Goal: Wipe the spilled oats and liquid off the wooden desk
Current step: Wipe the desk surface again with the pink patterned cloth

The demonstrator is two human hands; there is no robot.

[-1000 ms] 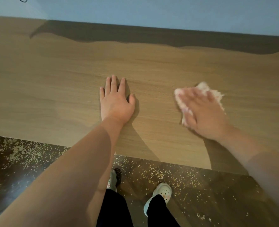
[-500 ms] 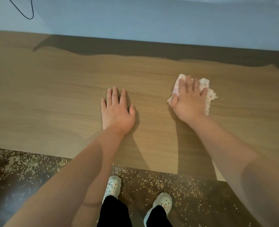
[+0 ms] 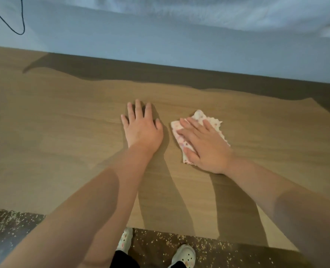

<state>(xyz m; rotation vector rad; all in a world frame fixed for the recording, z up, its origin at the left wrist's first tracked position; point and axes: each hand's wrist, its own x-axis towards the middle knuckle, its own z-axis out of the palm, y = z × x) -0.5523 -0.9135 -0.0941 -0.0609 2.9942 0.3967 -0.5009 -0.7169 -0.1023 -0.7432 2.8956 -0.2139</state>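
Hiding much of cloth [image 3: 201,116]: right hand [image 3: 205,150]

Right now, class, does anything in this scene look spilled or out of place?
Yes. Oats are scattered across the dark floor below the wooden desk, around the shoes. None show on the desk, where the right hand presses the cloth.

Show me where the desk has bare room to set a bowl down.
The widest bare stretch of the desk lies left of the left hand, out to the frame's edge. A second runs right of the cloth under the right hand. The shaded strip along the wall is bare too. Crowded: the narrow gap between hands.
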